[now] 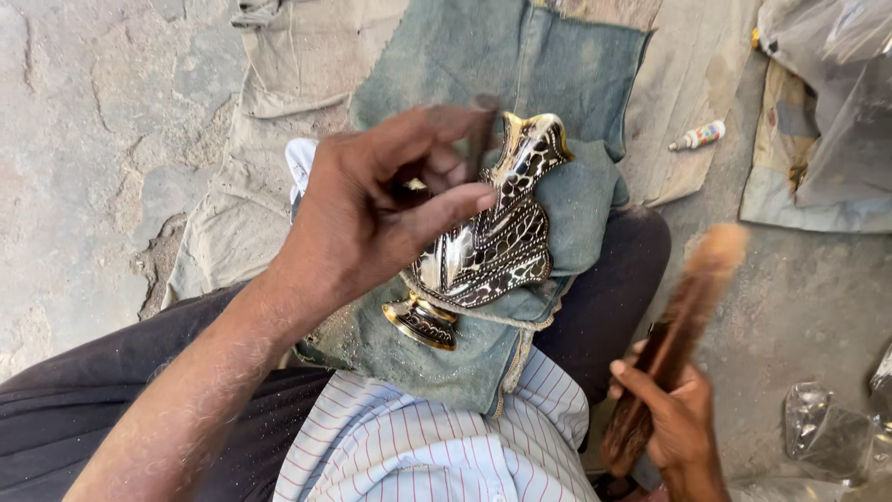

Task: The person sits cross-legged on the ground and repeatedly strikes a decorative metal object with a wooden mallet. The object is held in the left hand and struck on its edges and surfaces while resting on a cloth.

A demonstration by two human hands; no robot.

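A shiny brass vase [506, 237] with dark engraved patterns lies on its side on a blue-grey denim cloth [520, 70] spread over my lap. My left hand [376, 200] rests on the vase's left side, thumb and fingers curled over its body, holding it down. My right hand [678, 418] is lower right, off the lap, shut on the handle of a wooden brush [683, 321] whose pale bristle end points up and is blurred. The brush is apart from the vase.
Beige cloth [307, 56] covers the stone floor behind the lap. A small white tube [699, 136] lies on cloth at upper right. Clear plastic bags [827, 84] sit upper right, and crumpled plastic [827, 437] lower right. Brass dust speckles the denim.
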